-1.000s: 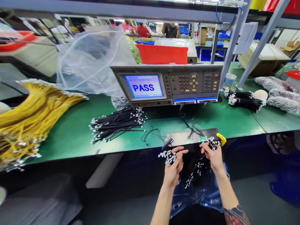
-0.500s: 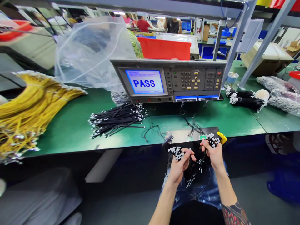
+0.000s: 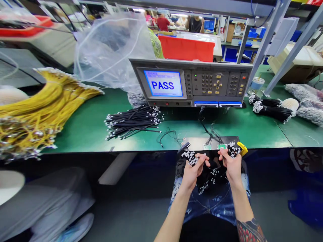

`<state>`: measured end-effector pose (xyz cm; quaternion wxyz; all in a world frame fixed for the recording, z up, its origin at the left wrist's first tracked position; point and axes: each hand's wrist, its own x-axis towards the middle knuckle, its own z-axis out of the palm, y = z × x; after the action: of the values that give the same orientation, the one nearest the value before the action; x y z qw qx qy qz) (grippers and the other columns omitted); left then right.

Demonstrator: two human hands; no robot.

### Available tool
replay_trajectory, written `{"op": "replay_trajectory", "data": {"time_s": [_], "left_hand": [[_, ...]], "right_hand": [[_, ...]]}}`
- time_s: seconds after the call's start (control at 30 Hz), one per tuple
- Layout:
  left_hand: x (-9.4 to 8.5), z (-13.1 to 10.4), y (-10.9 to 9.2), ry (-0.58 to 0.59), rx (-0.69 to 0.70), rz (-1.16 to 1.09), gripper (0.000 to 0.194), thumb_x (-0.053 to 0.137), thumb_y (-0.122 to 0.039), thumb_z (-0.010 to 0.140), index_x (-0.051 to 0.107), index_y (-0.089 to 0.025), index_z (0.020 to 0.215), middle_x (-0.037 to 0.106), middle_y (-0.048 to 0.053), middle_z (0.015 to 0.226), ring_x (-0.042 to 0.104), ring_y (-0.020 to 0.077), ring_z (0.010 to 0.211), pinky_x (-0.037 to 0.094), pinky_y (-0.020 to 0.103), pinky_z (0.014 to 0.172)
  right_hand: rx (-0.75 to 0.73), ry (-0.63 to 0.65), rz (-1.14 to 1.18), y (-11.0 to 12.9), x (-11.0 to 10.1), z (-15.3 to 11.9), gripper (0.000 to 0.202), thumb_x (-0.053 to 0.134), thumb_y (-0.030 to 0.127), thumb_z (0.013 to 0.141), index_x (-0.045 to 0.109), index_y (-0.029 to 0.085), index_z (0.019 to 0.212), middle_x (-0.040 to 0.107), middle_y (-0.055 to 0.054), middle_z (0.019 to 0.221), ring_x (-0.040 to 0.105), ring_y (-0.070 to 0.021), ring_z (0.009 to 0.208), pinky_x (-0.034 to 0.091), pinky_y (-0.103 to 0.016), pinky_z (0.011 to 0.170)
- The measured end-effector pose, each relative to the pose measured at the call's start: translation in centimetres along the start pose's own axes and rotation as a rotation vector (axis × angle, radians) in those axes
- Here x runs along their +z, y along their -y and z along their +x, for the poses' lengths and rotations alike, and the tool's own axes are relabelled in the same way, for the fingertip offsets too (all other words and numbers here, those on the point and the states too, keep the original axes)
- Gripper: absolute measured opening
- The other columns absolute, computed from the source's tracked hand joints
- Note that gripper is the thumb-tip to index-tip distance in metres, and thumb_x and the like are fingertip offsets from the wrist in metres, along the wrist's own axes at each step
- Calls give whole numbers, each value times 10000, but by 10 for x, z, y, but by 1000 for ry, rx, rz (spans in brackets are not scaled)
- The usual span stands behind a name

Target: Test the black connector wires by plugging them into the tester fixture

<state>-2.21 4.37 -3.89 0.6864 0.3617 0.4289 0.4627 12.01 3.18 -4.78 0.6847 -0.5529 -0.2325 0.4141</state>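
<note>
My left hand [image 3: 193,171] is closed on a bunch of black cables; their white connectors [image 3: 190,158] stick out past the fingers. My right hand [image 3: 232,166] is closed too, its thumb and forefinger together just below a green connector board [image 3: 222,146]. A second cluster of white connectors [image 3: 234,149] shows beside the right fingers, on black cables in that hand. More white cable ends hang over my lap between the hands. Left of the right hand, another green board [image 3: 207,147] sits on a metal plate [image 3: 194,144]. Thin black wires link both boards to the tester [image 3: 186,103], whose screen [image 3: 163,92] reads PASS.
Black cables [image 3: 133,122] with white ends lie left of the wires. Yellow cables [image 3: 58,104] are heaped farther left. Bundled black cables [image 3: 272,109] lie at right. Yellow [image 3: 242,148] and dark [image 3: 183,147] handle-like pieces flank the plate at the table's edge.
The view has shifted, so the bench appears farther right and slightly higher. Both hands stay closed in nearly the same place at the plate. The screen still reads PASS.
</note>
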Motion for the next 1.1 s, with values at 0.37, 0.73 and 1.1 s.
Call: {"op": "replay_trajectory", "data": {"time_s": [0.37,0.73,1.1], "left_hand": [[14,11,9,-180,141,125,355,821,-497,731,727,-156,706,679,11,567,399,67,390,245,232,409],[23,15,22,-336,248,199,306,755,-438,807,708,-187,639,718,46,611,672,188,608,463,272,544],[13,18,27,-280,277,200,349,774,-503,798,751,-172,692,749,65,648,702,208,645,524,291,603]], "right_hand": [[32,97,-5,-5,-12,5,456,841,578,693,754,133,739,658,-31,532,272,-44,357,150,-218,359],[56,64,64,-18,-37,-5,434,853,547,725,755,127,767,667,-34,575,243,-21,355,121,-211,357],[123,155,68,-20,-23,-1,540,876,634,660,754,120,772,574,18,550,241,-11,348,146,-195,334]]}}
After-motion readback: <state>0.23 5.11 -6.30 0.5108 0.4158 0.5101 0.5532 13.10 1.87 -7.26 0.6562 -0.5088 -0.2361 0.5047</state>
